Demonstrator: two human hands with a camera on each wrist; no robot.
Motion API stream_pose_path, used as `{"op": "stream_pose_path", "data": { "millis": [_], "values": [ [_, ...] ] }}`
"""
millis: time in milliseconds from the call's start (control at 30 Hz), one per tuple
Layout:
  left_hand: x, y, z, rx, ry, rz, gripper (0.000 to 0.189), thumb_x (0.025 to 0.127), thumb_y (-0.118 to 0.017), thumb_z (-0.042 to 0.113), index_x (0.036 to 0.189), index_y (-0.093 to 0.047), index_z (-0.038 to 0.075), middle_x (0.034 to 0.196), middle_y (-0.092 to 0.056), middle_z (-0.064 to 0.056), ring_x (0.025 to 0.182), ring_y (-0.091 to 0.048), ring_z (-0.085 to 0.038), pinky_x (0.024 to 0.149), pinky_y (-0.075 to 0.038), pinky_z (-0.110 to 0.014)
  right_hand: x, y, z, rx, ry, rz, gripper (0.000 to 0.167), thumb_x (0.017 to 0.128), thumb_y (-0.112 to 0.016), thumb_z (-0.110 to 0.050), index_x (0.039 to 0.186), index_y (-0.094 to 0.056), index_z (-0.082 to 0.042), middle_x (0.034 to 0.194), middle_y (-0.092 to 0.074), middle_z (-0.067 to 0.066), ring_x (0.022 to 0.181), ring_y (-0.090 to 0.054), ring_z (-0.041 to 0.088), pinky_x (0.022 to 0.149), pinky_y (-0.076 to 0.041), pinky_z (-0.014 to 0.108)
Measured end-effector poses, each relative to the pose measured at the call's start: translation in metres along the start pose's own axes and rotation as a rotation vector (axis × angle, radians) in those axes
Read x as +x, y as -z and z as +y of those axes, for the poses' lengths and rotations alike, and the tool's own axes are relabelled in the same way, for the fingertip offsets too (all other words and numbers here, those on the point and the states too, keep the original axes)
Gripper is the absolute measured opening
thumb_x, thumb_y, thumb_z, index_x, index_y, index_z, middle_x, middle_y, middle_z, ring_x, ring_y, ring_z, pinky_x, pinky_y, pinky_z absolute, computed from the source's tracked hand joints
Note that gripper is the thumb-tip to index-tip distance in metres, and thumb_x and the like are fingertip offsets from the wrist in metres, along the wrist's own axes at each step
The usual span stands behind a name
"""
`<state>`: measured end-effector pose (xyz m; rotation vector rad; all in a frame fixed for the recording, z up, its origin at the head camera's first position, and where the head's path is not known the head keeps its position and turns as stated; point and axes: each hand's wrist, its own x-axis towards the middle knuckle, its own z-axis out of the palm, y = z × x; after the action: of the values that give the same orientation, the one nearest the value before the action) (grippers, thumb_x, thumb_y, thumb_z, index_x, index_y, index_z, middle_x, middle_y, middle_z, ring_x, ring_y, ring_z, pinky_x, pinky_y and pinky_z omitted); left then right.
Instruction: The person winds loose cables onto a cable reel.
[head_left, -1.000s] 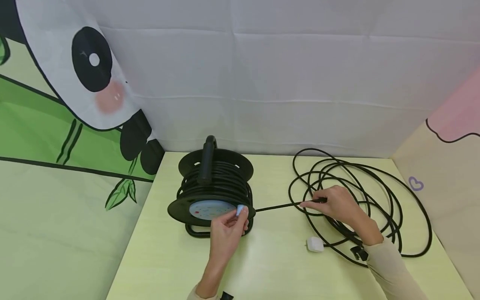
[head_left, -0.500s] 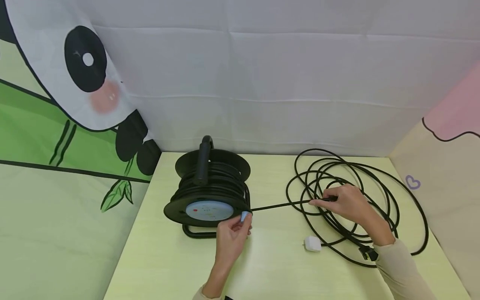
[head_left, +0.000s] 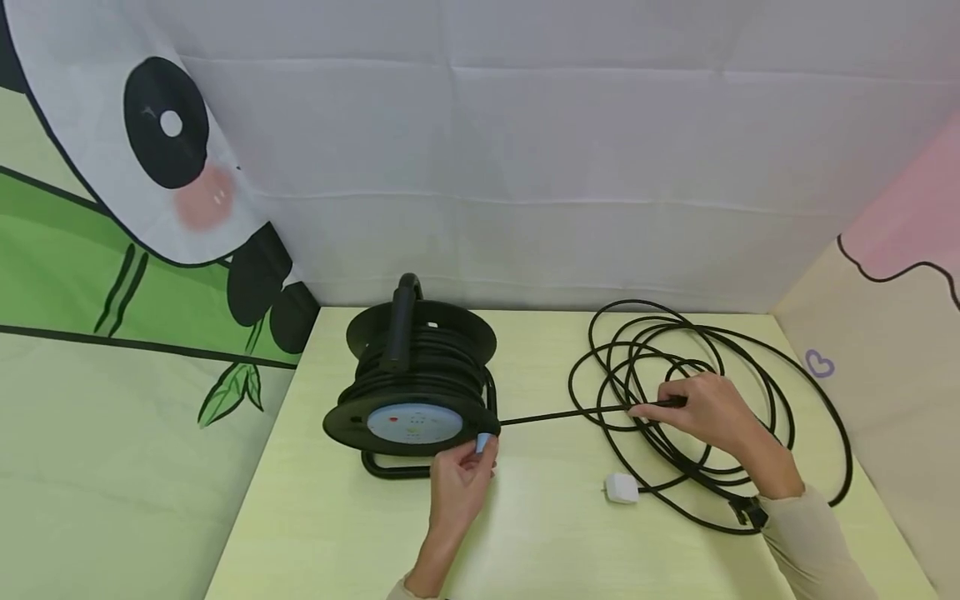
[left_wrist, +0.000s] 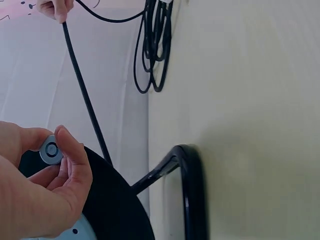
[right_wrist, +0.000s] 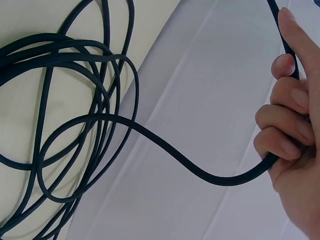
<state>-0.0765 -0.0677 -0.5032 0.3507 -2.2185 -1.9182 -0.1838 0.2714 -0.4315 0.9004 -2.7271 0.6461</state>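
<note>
A black cable reel [head_left: 405, 367] with a light blue socket face stands upright at the table's left. My left hand [head_left: 459, 483] pinches the small blue knob [head_left: 483, 442] at the right front of the reel's flange; in the left wrist view the knob [left_wrist: 51, 150] sits between thumb and fingers. The black cable [head_left: 555, 416] runs taut from the reel to my right hand [head_left: 708, 412]. Curled fingers grip this cable in the right wrist view, where a slack stretch of cable [right_wrist: 220, 180] sags from the hand [right_wrist: 300, 110] to the loose coils.
Loose loops of cable [head_left: 817, 383] lie on the table's right side under my right hand. A white plug [head_left: 621, 488] rests in front of them. The reel's tubular stand [left_wrist: 192, 190] reaches the pale table [head_left: 540, 533]. Printed cloth walls [head_left: 585, 167] enclose the table.
My right hand has moved to the right along the cable, farther from the reel. The left hand and knob have shifted slightly down and right around the flange. The view has drifted slightly.
</note>
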Motion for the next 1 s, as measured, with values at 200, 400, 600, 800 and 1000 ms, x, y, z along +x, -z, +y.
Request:
{"op": "stream_pose_path", "data": {
  "millis": [200, 400, 600, 800, 1000],
  "values": [
    [0.001, 0.009, -0.023, 0.092, -0.010, 0.037, 0.020, 0.095, -0.076, 0.020, 0.081, -0.080, 0.006, 0.068, -0.073, -0.006, 0.064, -0.072, -0.020, 0.060, -0.055, -0.020, -0.003, 0.001, 0.001, -0.033, -0.001, -0.006, 0.036, 0.079, -0.089, -0.038, 0.062, -0.057, -0.033, 0.051, -0.035, -0.026, 0.048, -0.026, -0.005, 0.046, -0.027, 0.019],
    [0.007, 0.024, -0.038, 0.132, -0.018, 0.090, 0.024, 0.096, -0.075, 0.019, 0.082, -0.079, 0.000, 0.068, -0.071, -0.014, 0.059, -0.067, -0.011, 0.058, -0.052, -0.019, -0.006, 0.005, 0.005, -0.083, 0.007, 0.010, 0.037, 0.078, -0.088, -0.044, 0.061, -0.057, -0.034, 0.051, -0.036, -0.027, 0.048, -0.024, -0.006, 0.046, -0.025, 0.019],
    [0.013, 0.033, -0.042, 0.153, 0.001, 0.098, 0.026, 0.095, -0.076, 0.022, 0.081, -0.080, 0.001, 0.068, -0.071, -0.014, 0.057, -0.064, -0.006, 0.058, -0.051, -0.019, -0.006, 0.009, 0.006, -0.092, -0.003, -0.004, 0.036, 0.079, -0.088, -0.043, 0.062, -0.057, -0.034, 0.052, -0.037, -0.027, 0.048, -0.025, -0.006, 0.046, -0.025, 0.019],
    [0.019, 0.045, -0.054, 0.197, 0.028, 0.120, 0.030, 0.096, -0.074, 0.023, 0.079, -0.078, -0.001, 0.068, -0.071, -0.009, 0.059, -0.064, -0.006, 0.059, -0.052, -0.021, -0.012, 0.015, 0.008, -0.111, -0.021, 0.029, 0.033, 0.077, -0.088, -0.042, 0.063, -0.060, -0.032, 0.052, -0.040, -0.025, 0.048, -0.025, -0.005, 0.045, -0.026, 0.020],
    [0.026, 0.078, -0.066, 0.239, 0.080, 0.173, 0.030, 0.099, -0.071, 0.023, 0.084, -0.078, -0.002, 0.070, -0.072, -0.010, 0.059, -0.065, -0.007, 0.061, -0.050, -0.018, -0.021, 0.019, 0.010, -0.058, -0.071, 0.013, 0.034, 0.078, -0.090, -0.034, 0.063, -0.060, -0.031, 0.054, -0.041, -0.023, 0.048, -0.026, -0.004, 0.046, -0.028, 0.020]
  ]
}}
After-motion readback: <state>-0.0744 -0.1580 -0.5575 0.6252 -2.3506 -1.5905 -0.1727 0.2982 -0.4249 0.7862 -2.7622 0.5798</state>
